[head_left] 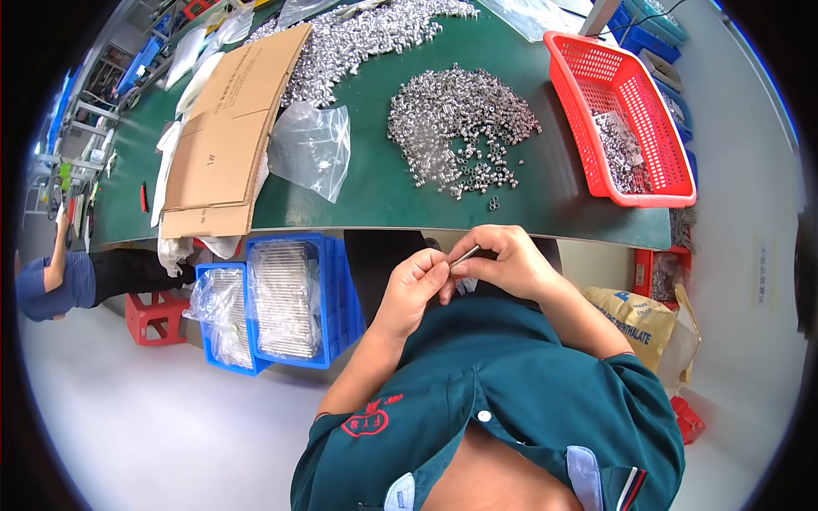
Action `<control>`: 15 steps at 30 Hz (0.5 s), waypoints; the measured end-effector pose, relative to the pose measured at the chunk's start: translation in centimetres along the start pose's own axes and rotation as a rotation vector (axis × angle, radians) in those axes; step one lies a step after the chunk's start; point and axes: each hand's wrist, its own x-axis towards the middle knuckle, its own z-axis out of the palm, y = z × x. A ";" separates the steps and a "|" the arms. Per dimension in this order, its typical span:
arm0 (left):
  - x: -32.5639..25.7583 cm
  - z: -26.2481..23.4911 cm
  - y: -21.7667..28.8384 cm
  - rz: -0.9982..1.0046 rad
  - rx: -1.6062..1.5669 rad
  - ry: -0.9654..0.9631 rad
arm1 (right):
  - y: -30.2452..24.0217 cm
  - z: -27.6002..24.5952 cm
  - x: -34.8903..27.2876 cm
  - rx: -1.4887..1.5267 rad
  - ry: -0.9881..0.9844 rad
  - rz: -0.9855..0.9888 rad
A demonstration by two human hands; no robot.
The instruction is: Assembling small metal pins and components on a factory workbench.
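Just off the table's front edge, my left hand (416,285) and my right hand (509,262) meet in front of my body. Between them is a short, thin metal rod (464,255), pinched by the fingertips of both hands. My left fingers cover its lower end, and anything else between the fingertips is hidden. Beyond my hands, a pile of small silvery metal rings (456,119) is spread on the green table (366,209). A few loose rings (493,203) lie near the edge.
On the right stands a red plastic basket (598,183) with small metal parts. Flattened cardboard (226,128) and a clear plastic bag (313,149) lie left of the rings, a larger metal heap (358,43) behind. Blue crates (328,298) stand below; another person (64,277) is far left.
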 end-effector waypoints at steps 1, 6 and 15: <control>0.0 0.1 0.2 -0.005 0.010 0.006 | -0.1 -0.1 0.0 -0.061 -0.019 -0.045; 0.0 -1.1 -0.4 0.067 0.029 0.042 | 0.0 -1.5 1.6 -0.415 0.304 -0.370; -0.2 -1.7 -0.8 0.062 0.019 0.159 | 0.9 -1.6 4.6 -0.946 0.496 -0.528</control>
